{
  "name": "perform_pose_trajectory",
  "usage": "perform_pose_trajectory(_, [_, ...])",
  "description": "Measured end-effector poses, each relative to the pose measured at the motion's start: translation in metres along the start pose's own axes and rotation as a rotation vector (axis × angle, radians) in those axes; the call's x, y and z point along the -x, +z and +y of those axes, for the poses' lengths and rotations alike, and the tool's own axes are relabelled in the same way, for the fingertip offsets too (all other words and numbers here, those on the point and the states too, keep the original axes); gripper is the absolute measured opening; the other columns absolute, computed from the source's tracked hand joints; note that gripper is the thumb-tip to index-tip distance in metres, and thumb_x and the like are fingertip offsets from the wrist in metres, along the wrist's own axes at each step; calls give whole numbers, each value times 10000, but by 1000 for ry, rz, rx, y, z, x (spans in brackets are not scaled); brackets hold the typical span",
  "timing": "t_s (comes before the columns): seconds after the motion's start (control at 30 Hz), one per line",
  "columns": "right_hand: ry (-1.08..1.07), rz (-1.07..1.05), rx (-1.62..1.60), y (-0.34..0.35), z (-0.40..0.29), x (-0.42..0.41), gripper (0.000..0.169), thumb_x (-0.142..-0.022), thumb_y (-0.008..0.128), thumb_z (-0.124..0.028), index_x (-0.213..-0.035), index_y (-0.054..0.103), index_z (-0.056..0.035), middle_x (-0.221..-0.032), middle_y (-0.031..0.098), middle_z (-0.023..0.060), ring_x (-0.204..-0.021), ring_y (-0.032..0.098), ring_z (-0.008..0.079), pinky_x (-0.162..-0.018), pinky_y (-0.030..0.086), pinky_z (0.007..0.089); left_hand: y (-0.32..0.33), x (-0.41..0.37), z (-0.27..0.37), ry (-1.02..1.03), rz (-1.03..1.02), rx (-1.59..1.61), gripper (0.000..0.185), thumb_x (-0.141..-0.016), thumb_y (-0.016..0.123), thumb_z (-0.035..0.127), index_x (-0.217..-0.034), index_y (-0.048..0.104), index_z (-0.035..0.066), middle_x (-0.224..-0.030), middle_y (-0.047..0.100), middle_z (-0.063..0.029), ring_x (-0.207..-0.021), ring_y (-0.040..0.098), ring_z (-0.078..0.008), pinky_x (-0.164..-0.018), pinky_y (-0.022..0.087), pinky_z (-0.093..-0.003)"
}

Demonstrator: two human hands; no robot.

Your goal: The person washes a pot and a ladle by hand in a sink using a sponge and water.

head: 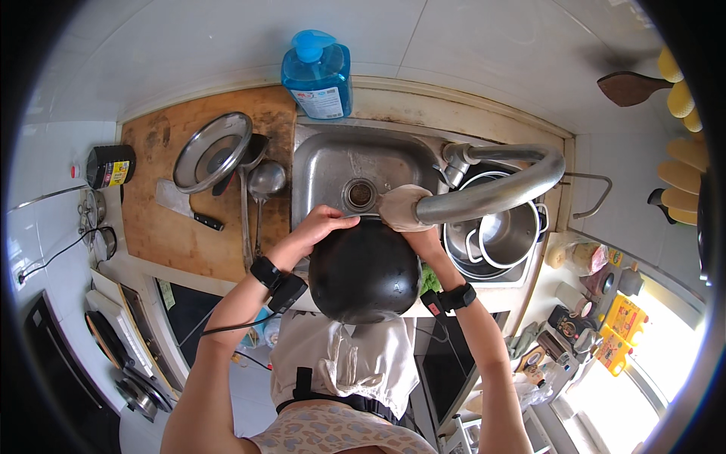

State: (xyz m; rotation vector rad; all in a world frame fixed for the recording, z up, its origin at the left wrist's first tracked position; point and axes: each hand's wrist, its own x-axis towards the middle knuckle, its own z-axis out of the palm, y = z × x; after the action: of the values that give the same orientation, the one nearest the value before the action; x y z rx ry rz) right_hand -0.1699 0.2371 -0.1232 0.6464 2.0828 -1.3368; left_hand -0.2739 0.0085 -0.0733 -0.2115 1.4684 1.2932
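A dark, rounded pot or bowl (366, 272) is tilted at the front of the steel sink (323, 164), its dark outer side towards me. My left hand (326, 227) grips its rim at the left, thumb along the edge. My right hand (422, 241) is at its right side, the fingers mostly hidden behind the cloth-wrapped end of the faucet (493, 198). The sink drain (360, 194) shows just beyond the rim. A bit of something green (430, 280) lies beside the dark vessel, near my right wrist.
Left of the sink, a wooden cutting board (153, 227) holds a glass lid (212, 153), a cleaver (187, 204) and a ladle (266, 180). A blue soap pump bottle (317, 76) stands behind. Nested white-rimmed pots (505, 235) sit right, under the faucet's curve.
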Motion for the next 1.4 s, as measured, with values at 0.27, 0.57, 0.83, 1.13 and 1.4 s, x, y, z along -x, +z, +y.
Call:
perform_pose_trajectory(0.27, [-185,175,-1,9,20,-4,381,-830,658,-355,-1110,667,-98,-1010,686,169,-999,636,339,-852,487,399,-1,-4,-4,-19,-5,10,284,-823,728,268,-874,711,-11,-782,686,-46,-693,627,-107,-645,473,-233])
perform_pose_trajectory(0.57, [-196,137,42,8,24,-6,391,-842,645,-433,-1060,695,-113,-957,687,178,-946,641,360,-820,495,420,1,-5,-3,-15,-26,-1,278,-835,717,255,-889,706,-18,-791,685,-49,-696,625,-104,-643,473,-228])
perform_pose_trajectory(0.83, [-197,127,11,10,24,-6,420,-847,632,-478,-1047,701,-115,-957,686,177,-948,638,361,-820,492,420,-2,-7,-9,-16,-31,-21,289,-842,714,271,-892,706,-13,-792,682,-43,-702,620,-97,-647,471,-227])
perform_pose_trajectory(1.13, [-205,95,76,6,5,11,492,-852,591,-548,-977,709,-87,-832,668,213,-860,634,402,-770,491,460,-4,-6,-20,117,-49,-90,408,-842,705,396,-804,696,-10,-682,622,-3,-619,562,-77,-564,431,-235])
perform_pose_trajectory(1.4, [-224,94,137,4,-2,17,491,-878,552,-538,-962,699,-77,-825,657,231,-855,622,422,-756,487,477,-8,-11,-29,174,-24,-242,532,-878,629,503,-776,691,-15,-652,586,30,-599,496,-48,-519,381,-247])
